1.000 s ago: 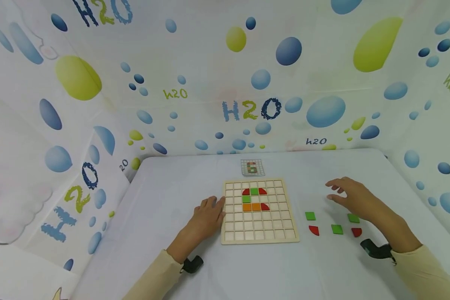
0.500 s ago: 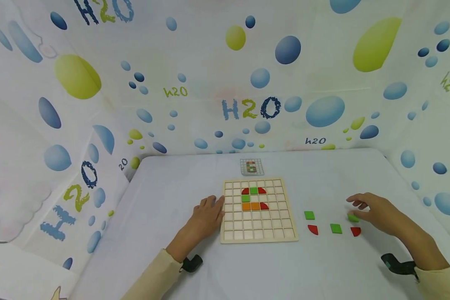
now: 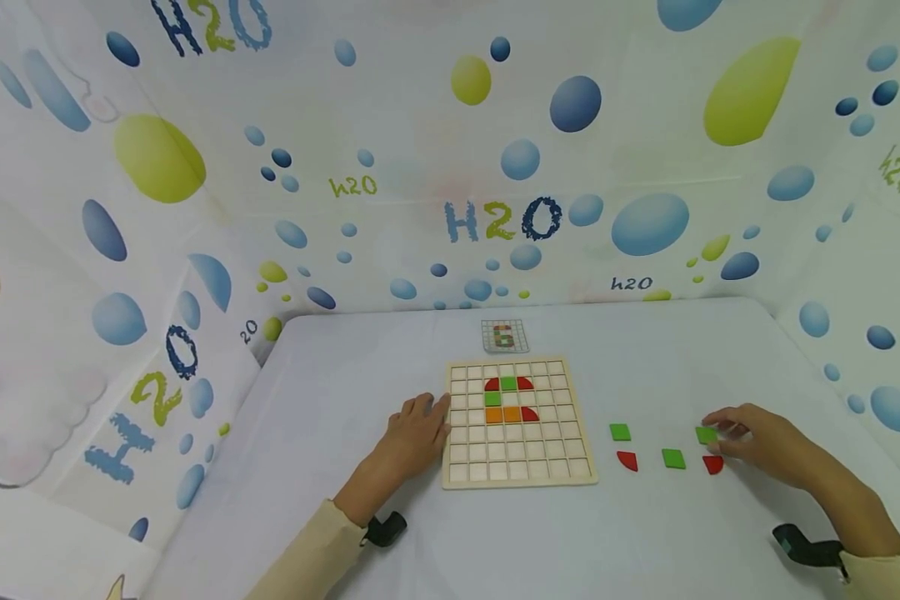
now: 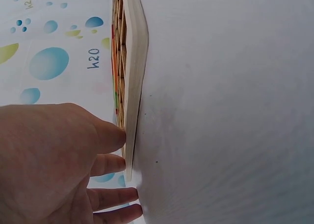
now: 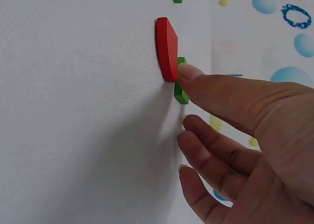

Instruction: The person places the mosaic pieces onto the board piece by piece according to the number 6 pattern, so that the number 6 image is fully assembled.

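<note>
My left hand point(image 3: 412, 435) rests along the left edge of a square wooden grid board point(image 3: 498, 473). In the left wrist view, its thumb and fingertips touch the board's pale side edge point(image 4: 136, 52). Red, green and orange pieces fill some of the upper cells. At the right, my right hand point(image 3: 768, 448) is low over the table with fingers bent and spread, holding nothing. Its thumb is beside a red quarter-round piece point(image 3: 713, 465), and its fingertips are at a green square tile point(image 3: 705, 434). The right wrist view shows the red piece point(image 5: 167, 50) in front of a green tile point(image 5: 181, 91).
Left of that pair lie another green tile point(image 3: 673, 458), a green tile point(image 3: 620, 432) and a red quarter-round point(image 3: 627, 461). Behind the board lies a small gridded pattern card point(image 3: 504, 336). A printed curtain point(image 3: 390, 125) rises behind the white table point(image 3: 360, 367).
My right hand has moved right and down to the rightmost green tile and red quarter-round, its thumb and fingers coming closer together. My left hand stays at the board's edge.
</note>
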Demonstrator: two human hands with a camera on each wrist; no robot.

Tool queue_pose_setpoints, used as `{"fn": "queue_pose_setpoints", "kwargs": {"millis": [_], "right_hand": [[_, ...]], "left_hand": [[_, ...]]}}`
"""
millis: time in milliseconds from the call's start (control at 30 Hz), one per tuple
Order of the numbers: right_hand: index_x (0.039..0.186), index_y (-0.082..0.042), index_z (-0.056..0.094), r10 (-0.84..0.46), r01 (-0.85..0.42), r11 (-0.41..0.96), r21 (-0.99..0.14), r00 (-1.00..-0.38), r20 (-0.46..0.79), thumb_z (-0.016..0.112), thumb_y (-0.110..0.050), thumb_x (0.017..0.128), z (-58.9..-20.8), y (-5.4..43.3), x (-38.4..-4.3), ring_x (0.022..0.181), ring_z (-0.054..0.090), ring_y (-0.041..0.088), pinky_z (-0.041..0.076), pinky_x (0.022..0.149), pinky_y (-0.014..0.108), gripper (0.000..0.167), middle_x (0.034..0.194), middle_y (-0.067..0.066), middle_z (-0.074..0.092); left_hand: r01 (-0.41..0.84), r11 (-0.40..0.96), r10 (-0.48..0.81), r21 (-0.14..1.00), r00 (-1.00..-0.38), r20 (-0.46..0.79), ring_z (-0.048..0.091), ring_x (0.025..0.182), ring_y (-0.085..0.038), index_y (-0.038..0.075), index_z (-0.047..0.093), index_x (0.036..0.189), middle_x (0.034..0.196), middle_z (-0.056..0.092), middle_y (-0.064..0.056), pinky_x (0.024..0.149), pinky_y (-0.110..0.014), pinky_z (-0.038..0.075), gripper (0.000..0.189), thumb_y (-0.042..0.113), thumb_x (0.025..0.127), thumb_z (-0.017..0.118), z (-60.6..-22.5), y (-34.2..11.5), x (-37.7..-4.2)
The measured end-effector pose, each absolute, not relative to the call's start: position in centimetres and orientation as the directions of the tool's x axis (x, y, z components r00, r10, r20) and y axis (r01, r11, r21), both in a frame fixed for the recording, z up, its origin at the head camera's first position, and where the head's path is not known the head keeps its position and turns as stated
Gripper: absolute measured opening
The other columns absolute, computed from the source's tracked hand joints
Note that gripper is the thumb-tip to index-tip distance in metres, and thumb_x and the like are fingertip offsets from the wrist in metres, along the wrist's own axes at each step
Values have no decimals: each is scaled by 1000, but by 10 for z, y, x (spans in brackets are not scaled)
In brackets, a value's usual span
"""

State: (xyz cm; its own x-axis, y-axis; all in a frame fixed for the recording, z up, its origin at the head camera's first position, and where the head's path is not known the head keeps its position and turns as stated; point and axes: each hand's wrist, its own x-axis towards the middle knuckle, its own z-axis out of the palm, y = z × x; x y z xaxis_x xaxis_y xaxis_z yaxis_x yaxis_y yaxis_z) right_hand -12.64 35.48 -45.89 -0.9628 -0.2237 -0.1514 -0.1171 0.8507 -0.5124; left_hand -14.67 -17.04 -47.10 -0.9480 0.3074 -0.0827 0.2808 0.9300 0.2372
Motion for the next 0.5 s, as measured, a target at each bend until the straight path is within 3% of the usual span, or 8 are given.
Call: {"fn": "queue_pose_setpoints", "kwargs": {"millis": [167,500], "right_hand": [[124,-3,71,-219,-133,851,-507,-969,-113,80,-17,93,-463,355,-124,102,64,33,61,84,53,35,110,14,67],[122,-6,73,-216,-165,861,-482,-975,-52,81,-14,92,-466,354,-120,101,64,31,58,76,32,32,109,12,66]], "left_hand": [[282,929,308,241,-948,-79,42,146,-45,9,40,163,158,42,-24,111,-64,42,53,29,114,48,-471,-170,-147],[262,931,291,254,-953,-85,41,147,-45,9,41,163,158,42,-23,112,-64,41,53,29,114,48,-471,-168,-147]]}}
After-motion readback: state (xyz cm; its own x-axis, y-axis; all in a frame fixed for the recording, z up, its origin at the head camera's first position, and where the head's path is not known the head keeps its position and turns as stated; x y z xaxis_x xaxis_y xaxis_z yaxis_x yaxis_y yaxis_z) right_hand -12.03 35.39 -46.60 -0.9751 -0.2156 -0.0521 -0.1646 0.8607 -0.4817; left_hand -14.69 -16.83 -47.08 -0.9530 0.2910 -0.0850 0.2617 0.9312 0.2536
